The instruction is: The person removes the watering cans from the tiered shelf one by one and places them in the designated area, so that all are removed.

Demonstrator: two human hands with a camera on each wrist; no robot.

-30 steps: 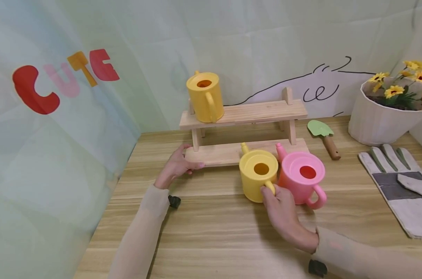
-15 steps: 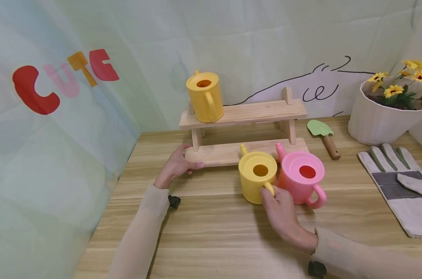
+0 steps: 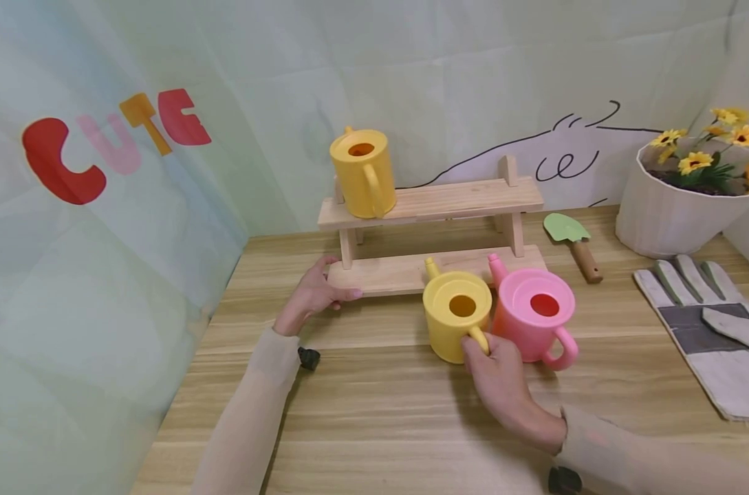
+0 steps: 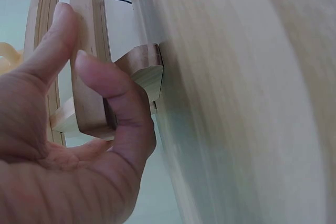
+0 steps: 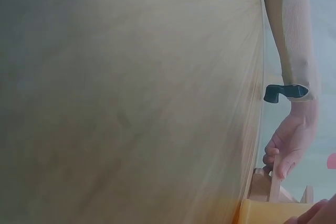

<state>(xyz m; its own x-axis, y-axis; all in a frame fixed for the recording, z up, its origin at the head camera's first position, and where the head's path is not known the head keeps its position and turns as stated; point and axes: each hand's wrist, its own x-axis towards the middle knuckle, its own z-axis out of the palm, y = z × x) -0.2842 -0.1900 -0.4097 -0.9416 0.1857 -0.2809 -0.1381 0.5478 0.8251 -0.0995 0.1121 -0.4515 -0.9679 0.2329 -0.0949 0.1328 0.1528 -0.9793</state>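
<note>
My left hand (image 3: 317,290) grips the left end of the lower board of a two-tier wooden shelf (image 3: 399,271). The left wrist view has the thumb and fingers around the end of that board (image 4: 90,95). On the right, my other hand (image 3: 504,385) pinches the handle of a yellow watering can (image 3: 451,326), whose spout points at the shelf. Close beside it stands a pink watering can (image 3: 529,323), its handle free. A second yellow watering can (image 3: 364,179) sits upright on the left of the top tier.
Right of the shelf lies a small trowel (image 3: 575,244) with a green blade and wooden handle. Further right are a white pot (image 3: 665,213) of yellow flowers and a pair of work gloves (image 3: 714,350). A fabric backdrop (image 3: 275,103) rises behind and to the left.
The held yellow watering can and my right hand have shifted very slightly toward the front. My left hand keeps its hold on the shelf.
</note>
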